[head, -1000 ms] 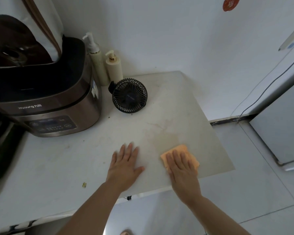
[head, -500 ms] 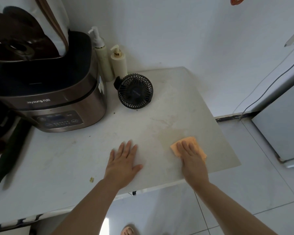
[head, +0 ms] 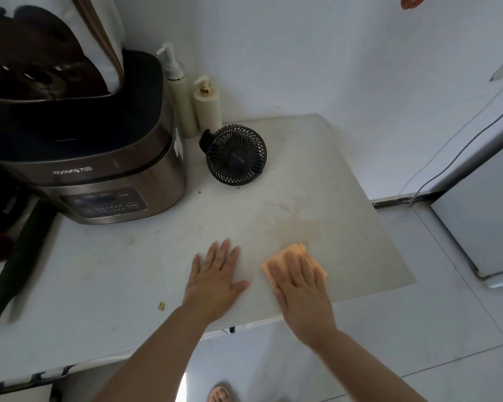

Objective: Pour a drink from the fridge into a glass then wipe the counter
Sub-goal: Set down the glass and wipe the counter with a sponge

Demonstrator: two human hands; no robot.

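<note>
An orange cloth (head: 286, 254) lies flat on the pale counter (head: 317, 175), near its front right corner. My right hand (head: 301, 291) presses down on the cloth with fingers stretched over it, covering most of it. My left hand (head: 214, 281) rests palm down on the bare counter just to the left of the cloth, fingers spread, holding nothing. A faint brownish stain (head: 308, 219) marks the counter beyond the cloth. No glass or drink is in view.
A brown rice cooker (head: 99, 169) fills the back left. Two pump bottles (head: 192, 103) stand against the wall, with a small black fan (head: 235, 155) in front. A dark utensil (head: 15, 268) lies at far left. A crumb (head: 161, 306) sits near the front edge. The fridge (head: 485, 216) stands to the right.
My right hand has slid the cloth to the right and then back left toward my left hand. My left hand has stayed flat in place.
</note>
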